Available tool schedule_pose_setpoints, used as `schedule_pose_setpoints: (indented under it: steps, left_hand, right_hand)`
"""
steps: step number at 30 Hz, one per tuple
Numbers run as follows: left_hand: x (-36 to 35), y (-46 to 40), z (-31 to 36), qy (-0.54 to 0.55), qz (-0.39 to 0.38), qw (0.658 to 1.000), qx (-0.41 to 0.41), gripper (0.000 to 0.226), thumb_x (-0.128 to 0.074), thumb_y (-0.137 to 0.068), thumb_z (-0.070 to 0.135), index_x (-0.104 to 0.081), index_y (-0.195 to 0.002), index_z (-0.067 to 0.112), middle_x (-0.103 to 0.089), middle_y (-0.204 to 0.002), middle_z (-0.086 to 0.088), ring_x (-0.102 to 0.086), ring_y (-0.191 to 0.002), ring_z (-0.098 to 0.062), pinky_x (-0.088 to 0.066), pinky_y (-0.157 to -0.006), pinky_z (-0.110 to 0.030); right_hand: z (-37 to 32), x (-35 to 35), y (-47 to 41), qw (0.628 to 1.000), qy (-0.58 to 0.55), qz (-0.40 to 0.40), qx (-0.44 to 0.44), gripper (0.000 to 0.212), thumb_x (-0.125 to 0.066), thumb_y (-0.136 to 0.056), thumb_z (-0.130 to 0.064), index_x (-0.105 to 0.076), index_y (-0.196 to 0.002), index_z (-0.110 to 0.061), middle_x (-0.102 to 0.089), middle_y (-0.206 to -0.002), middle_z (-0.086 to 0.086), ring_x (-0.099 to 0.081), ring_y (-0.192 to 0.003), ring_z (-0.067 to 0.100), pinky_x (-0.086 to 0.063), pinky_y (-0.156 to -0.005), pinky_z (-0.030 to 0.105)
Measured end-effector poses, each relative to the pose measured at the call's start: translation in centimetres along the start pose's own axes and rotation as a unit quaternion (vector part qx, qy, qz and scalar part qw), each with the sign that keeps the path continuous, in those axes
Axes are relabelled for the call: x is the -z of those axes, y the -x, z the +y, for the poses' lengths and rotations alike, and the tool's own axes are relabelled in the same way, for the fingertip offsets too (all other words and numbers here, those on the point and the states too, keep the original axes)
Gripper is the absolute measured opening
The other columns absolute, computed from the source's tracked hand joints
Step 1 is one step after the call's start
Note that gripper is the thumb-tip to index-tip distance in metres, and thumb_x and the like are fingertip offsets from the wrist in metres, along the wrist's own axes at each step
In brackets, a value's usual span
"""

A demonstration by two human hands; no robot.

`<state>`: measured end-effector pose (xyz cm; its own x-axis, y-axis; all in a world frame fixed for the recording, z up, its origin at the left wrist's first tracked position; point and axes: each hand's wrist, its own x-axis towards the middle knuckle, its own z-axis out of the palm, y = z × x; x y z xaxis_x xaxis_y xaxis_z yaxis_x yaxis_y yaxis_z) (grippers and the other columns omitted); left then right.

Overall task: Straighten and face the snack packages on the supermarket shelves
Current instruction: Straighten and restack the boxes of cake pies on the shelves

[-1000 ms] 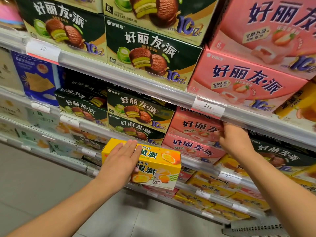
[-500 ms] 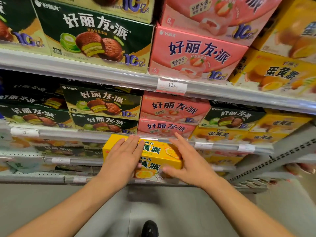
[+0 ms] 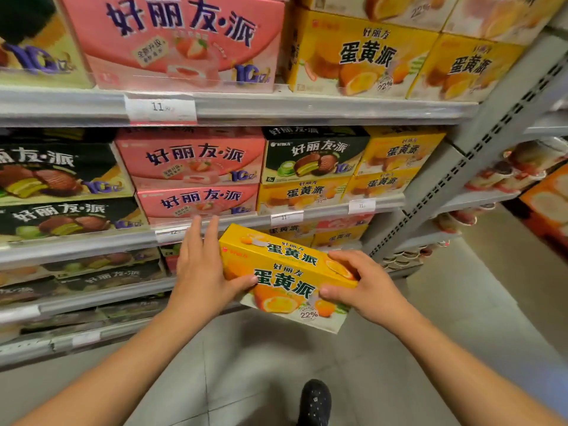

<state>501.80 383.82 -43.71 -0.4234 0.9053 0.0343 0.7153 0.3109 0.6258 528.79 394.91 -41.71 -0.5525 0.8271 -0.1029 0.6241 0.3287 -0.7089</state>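
Note:
I hold a yellow egg-yolk pie box [image 3: 285,272] in the air in front of the shelves, tilted with its right end lower. My left hand [image 3: 203,272] grips its left end, thumb on the front face and fingers stretched behind. My right hand [image 3: 365,287] grips the right end with curled fingers over the top edge and thumb on the front. Behind it, the middle shelf [image 3: 322,212] carries pink strawberry boxes [image 3: 193,167], one dark green matcha box [image 3: 313,158] on yellow boxes [image 3: 301,195], and more yellow boxes [image 3: 396,161] at the right.
Dark green boxes [image 3: 58,182] fill the left of the middle shelf. The top shelf [image 3: 276,109] holds large pink [image 3: 172,38] and yellow boxes [image 3: 362,56]. A grey perforated upright [image 3: 479,158] bounds the bay at right, with cup snacks [image 3: 504,176] beyond. My dark shoe [image 3: 315,401] stands on the grey floor.
The view has swung right. The yellow box has shifted right and tilted, and my right hand has closed round its right end where it lay flatter half a second ago.

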Motion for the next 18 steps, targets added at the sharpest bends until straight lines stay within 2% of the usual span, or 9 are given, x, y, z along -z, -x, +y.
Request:
schedule_pose_setpoints:
  steps: [2,4,6,8,11,13,15,16,18]
  left_hand:
    - [-2.3,-0.6,1.1,0.130,-0.033,0.989,0.060,0.107,-0.088,-0.061,0.043,-0.025,-0.146,0.035,-0.050,-0.139,0.013,-0.047,-0.129,-0.019,-0.044,-0.100,-0.029]
    - [-4.8,-1.2,2.7,0.159,-0.030,0.985,0.058,0.079,-0.088,-0.063,0.038,-0.039,-0.124,0.052,-0.058,-0.103,0.035,-0.058,-0.099,0.003,-0.042,-0.074,-0.010]
    - [-7.4,-1.5,4.9,0.160,-0.004,0.985,0.056,0.071,-0.088,-0.065,0.034,-0.043,-0.117,0.053,-0.058,-0.092,0.035,-0.056,-0.089,0.012,-0.039,-0.068,-0.009]
    - [-9.8,-1.6,7.4,0.156,0.013,0.986,0.060,0.070,-0.087,-0.066,0.031,-0.049,-0.122,0.045,-0.059,-0.092,0.033,-0.054,-0.085,0.013,-0.039,-0.066,-0.009]
    - [-12.2,-1.9,11.0,0.148,0.034,0.985,0.081,0.070,-0.087,-0.067,0.031,-0.051,-0.126,0.038,-0.059,-0.090,0.031,-0.055,-0.080,0.014,-0.038,-0.062,-0.008]
    - [-13.3,-2.2,12.6,0.141,0.045,0.984,0.099,0.069,-0.086,-0.067,0.035,-0.051,-0.126,0.037,-0.061,-0.092,0.026,-0.058,-0.084,0.006,-0.045,-0.066,-0.019]
    - [-14.0,-2.5,14.2,0.139,0.057,0.983,0.110,0.069,-0.085,-0.067,0.038,-0.051,-0.126,0.038,-0.065,-0.100,0.019,-0.061,-0.092,-0.007,-0.051,-0.075,-0.033]
    - [-14.2,-2.7,14.8,0.142,0.063,0.982,0.111,0.067,-0.085,-0.066,0.039,-0.051,-0.124,0.038,-0.065,-0.100,0.020,-0.061,-0.092,-0.006,-0.051,-0.075,-0.033]
    - [-14.6,-3.2,16.0,0.153,0.079,0.979,0.106,0.063,-0.085,-0.066,0.038,-0.049,-0.117,0.043,-0.060,-0.094,0.026,-0.055,-0.086,0.005,-0.045,-0.068,-0.021]
  right_hand:
    - [2.3,1.6,-0.4,1.000,-0.015,0.002,0.005,0.059,-0.087,-0.065,-0.038,-0.049,-0.106,-0.058,-0.052,-0.110,-0.022,-0.052,-0.100,-0.011,-0.039,-0.077,0.002]
    - [5.0,3.2,-0.9,0.999,-0.033,0.001,0.018,0.059,-0.087,-0.067,-0.032,-0.050,-0.106,-0.056,-0.052,-0.112,-0.021,-0.050,-0.101,-0.014,-0.038,-0.079,0.001]
    - [7.9,5.2,-1.5,0.999,-0.042,-0.012,0.028,0.058,-0.087,-0.068,-0.030,-0.050,-0.108,-0.051,-0.050,-0.115,-0.022,-0.048,-0.103,-0.016,-0.036,-0.081,0.000]
    - [10.6,7.5,-1.9,0.998,-0.035,-0.036,0.031,0.058,-0.085,-0.070,-0.031,-0.050,-0.113,-0.048,-0.047,-0.118,-0.024,-0.047,-0.106,-0.015,-0.036,-0.084,0.001]
    - [13.1,10.8,-3.0,0.996,0.020,-0.074,0.049,0.057,-0.079,-0.077,-0.037,-0.051,-0.127,-0.034,-0.048,-0.125,-0.018,-0.049,-0.115,0.001,-0.042,-0.098,0.021]
    - [14.0,12.6,-4.0,0.988,0.091,-0.101,0.074,0.067,-0.073,-0.079,-0.047,-0.046,-0.137,-0.025,-0.045,-0.135,-0.011,-0.043,-0.126,0.011,-0.037,-0.106,0.029]
    - [13.9,14.1,-5.2,0.977,0.147,-0.119,0.102,0.081,-0.068,-0.077,-0.059,-0.037,-0.144,-0.028,-0.038,-0.146,-0.010,-0.031,-0.135,0.012,-0.028,-0.113,0.032]
    - [13.6,14.6,-5.8,0.971,0.168,-0.125,0.116,0.085,-0.067,-0.075,-0.062,-0.033,-0.147,-0.030,-0.035,-0.150,-0.011,-0.028,-0.138,0.012,-0.025,-0.115,0.033]
    - [13.1,15.2,-7.0,0.964,0.193,-0.127,0.132,0.088,-0.068,-0.074,-0.062,-0.031,-0.148,-0.032,-0.034,-0.152,-0.011,-0.031,-0.139,0.012,-0.027,-0.115,0.035]
